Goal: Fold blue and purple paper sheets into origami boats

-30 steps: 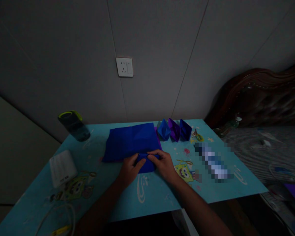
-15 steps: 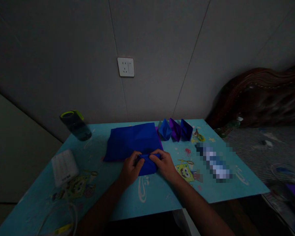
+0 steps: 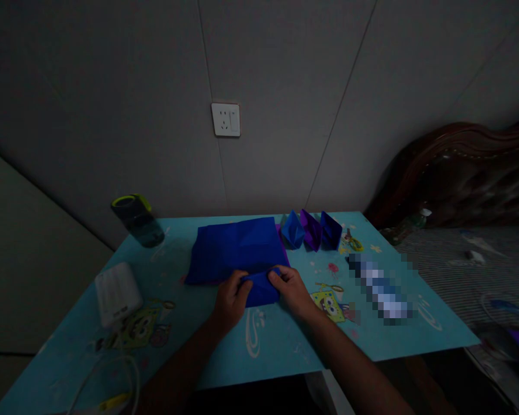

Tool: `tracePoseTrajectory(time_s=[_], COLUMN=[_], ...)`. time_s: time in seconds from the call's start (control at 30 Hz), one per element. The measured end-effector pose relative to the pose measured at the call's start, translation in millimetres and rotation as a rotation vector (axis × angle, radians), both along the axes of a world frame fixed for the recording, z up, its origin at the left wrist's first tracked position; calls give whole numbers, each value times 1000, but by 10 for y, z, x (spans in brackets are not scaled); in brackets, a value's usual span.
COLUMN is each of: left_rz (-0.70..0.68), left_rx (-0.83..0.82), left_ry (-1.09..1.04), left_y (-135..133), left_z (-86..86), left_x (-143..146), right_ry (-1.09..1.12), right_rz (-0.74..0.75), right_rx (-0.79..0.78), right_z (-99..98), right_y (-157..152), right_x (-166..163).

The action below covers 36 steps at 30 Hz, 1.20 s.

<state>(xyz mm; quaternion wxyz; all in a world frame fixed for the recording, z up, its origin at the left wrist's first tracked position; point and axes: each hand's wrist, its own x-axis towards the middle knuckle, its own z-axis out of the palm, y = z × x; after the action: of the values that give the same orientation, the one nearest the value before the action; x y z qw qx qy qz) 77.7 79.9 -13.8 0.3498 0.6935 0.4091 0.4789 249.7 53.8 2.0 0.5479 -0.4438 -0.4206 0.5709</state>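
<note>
Between my two hands is a folded piece of blue paper [image 3: 262,293], near the middle of the table. My left hand [image 3: 233,293] pinches its left edge, thumb on top. On the upper right corner, my right hand [image 3: 289,287] grips with thumb and fingers; its fingertips behind the paper are hidden. Just beyond lies a stack of blue sheets [image 3: 237,245] with a purple edge showing on the right. Three folded paper shapes stand to the right of the stack: a lighter blue one [image 3: 293,230], a purple one [image 3: 312,230] and a dark blue one [image 3: 331,231].
A dark bottle [image 3: 139,222] with a yellow-green rim stands back left. Nearer sits a white power bank [image 3: 118,294] with a cable [image 3: 130,363]. A pixelated flat object [image 3: 380,288] lies on the right of the patterned table [image 3: 285,363]. A wall socket [image 3: 226,120] is behind.
My right thumb and fingers have shifted along the upper edge toward the right corner, uncovering more of the folded paper. The whole view has drifted slightly.
</note>
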Motion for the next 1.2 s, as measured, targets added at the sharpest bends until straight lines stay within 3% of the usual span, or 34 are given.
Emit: tracePoseTrajectory(time_s=[0.1,0.17,0.27,0.37,0.43,0.5,0.67,0.83,0.97,1.2], left_rz=[261,319,208,-95,-293,-375,-217,-219,-330,-258], left_rx=[-55,-91,-181,-350,-461,-501,-341,-272,-226,-199], left_ry=[-164,-235,-259,-244,-187,-140,-115,-117,-61,-82], left_y=[42,65,84,80,64,46,62,85,40,22], left_z=[30,74,106,50,-13,-61,-48,2,21,48], left_x=[29,39,40,46,59,70,64,59,63,93], right_ry=[-26,-107,-170,-111,-119,-211,-549,-778,-777,-621], right_rz=[51,34,-114,-232,-231,-172,-66,-38,-78,-160], right_rx=[47,38,61,112,114,122,266,428,435,269], right_z=[-43,-78,-93,-77,-83,-108,-114,-21,-45,-75], right_y=[-6,3,43,85,90,74,16,3,-5,-9], right_x=[-25,-30,7,83,123,137,108,112,119,50])
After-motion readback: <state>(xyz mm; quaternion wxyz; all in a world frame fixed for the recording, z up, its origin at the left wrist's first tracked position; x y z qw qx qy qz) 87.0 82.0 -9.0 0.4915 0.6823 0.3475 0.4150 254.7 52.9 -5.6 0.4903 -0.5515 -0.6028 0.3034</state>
